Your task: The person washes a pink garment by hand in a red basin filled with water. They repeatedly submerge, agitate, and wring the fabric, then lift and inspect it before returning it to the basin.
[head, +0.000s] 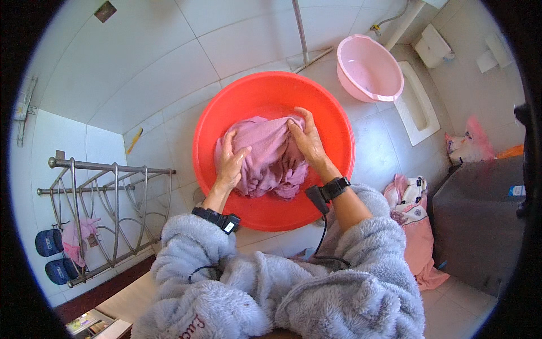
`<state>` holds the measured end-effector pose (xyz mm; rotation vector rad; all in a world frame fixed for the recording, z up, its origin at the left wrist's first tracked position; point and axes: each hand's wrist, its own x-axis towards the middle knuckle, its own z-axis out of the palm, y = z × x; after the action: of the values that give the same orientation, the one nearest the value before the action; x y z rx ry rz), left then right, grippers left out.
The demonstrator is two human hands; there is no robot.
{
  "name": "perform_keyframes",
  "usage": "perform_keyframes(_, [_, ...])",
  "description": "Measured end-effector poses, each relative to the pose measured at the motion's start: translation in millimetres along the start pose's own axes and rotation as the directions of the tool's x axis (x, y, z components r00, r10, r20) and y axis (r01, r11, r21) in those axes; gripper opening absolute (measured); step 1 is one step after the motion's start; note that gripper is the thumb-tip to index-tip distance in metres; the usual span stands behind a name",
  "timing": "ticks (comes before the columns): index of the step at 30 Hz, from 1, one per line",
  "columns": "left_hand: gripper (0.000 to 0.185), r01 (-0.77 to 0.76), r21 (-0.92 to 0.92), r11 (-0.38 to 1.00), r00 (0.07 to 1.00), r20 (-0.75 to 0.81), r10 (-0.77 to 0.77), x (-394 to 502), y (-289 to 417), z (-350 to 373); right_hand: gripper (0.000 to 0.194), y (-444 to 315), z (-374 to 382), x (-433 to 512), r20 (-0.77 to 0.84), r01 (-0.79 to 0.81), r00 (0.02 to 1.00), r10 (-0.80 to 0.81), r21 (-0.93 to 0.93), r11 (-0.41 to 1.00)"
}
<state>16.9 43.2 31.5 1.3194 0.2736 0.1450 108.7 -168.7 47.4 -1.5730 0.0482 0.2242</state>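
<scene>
A large red plastic basin (271, 216) stands on the tiled floor before me, with a crumpled pink-mauve cloth (266, 140) in it. At the cloth's left side, my left hand (230, 163) grips its edge between thumb and fingers. My right hand (308, 137) pinches the cloth's upper right edge, near the basin's right wall. Between the hands the fabric is stretched, and its lower part lies bunched in folds on the basin's bottom. Both hands look wet.
A pink basin (368, 70) stands at the upper right beside a squat toilet (417, 104). A metal rack (116, 212) is at the left. Pink patterned fabric (417, 237) lies at the right by a dark grey cabinet (478, 224). A pole (300, 31) reaches the floor behind the red basin.
</scene>
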Motion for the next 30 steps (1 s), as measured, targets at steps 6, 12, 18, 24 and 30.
perform_keyframes(6, [0.039,0.26,-0.543,0.798,0.928,-0.087,-0.361,-10,-4,17,0.024,-27,47,-58,0.148,0.385,0.922,-0.359,-0.227,0.895])
perform_keyframes(12, [0.034,0.309,-0.491,0.815,0.949,0.105,-0.297,-5,-54,18,0.019,-31,76,-67,0.328,0.539,0.836,-0.439,-0.64,0.548])
perform_keyframes(18, [0.045,0.247,-0.403,0.881,0.951,0.274,-0.142,0,-77,1,0.026,-15,80,-63,0.47,0.717,0.696,-0.543,-0.417,0.559])
perform_keyframes(24, [0.044,0.231,-0.063,0.971,0.969,-0.071,-0.235,-17,-15,23,0.033,-13,60,-34,0.155,0.331,0.937,-0.314,-0.681,0.652])
perform_keyframes(30, [0.029,0.063,-0.016,0.998,0.995,0.077,-0.061,-7,30,13,0.05,-24,20,-16,0.494,0.645,0.76,-0.422,-0.493,0.583])
